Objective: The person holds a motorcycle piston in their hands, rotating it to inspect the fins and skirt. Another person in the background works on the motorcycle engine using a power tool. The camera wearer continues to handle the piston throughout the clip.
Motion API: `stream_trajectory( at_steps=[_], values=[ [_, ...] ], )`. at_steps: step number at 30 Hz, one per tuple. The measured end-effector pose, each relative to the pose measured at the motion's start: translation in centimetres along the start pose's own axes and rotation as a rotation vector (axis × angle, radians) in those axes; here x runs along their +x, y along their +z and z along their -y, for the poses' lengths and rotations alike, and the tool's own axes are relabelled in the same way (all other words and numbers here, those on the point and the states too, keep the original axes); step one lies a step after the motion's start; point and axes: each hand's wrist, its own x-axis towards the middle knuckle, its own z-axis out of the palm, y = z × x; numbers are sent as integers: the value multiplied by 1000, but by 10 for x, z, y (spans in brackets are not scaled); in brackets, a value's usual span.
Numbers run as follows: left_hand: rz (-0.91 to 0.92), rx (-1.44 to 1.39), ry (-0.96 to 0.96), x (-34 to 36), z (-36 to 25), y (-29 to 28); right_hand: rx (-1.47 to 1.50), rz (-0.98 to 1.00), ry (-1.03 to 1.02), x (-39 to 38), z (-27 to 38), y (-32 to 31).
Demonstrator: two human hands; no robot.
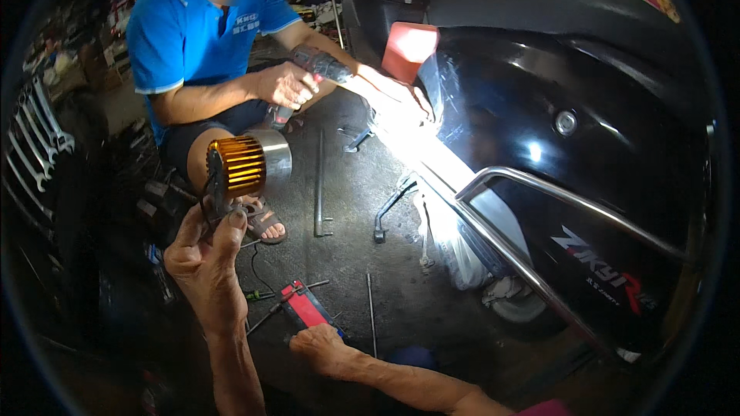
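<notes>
Left hand (206, 250) pinches the gold-finned lamp (245, 163) up at centre-left; right hand (320, 347) presses fingers curled on the floor near the red tool (304, 306) (lower centre). Best keep lamp steady, wires untangled.

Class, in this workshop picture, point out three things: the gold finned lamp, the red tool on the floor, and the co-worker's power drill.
gold finned lamp (237, 163): head view, on its ribbed gold body.
red tool (304, 306): head view, on its flat red face.
power drill (324, 64): head view, on its dark body.
</notes>
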Motion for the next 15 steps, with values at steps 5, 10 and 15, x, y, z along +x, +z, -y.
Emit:
stream_trajectory(
  at_steps=[5, 10, 15],
  values=[
    [-13, -12, -45, 4, 9, -15, 21, -90, 34, -1, -2, 0],
    [-13, -48, -99, 12, 15, -36, -3, -48, 79, 15, -2, 5],
    [-6, -86, -92, 19, 23, -57, -40, -19, -4, 41, -2, 29]
  ],
)
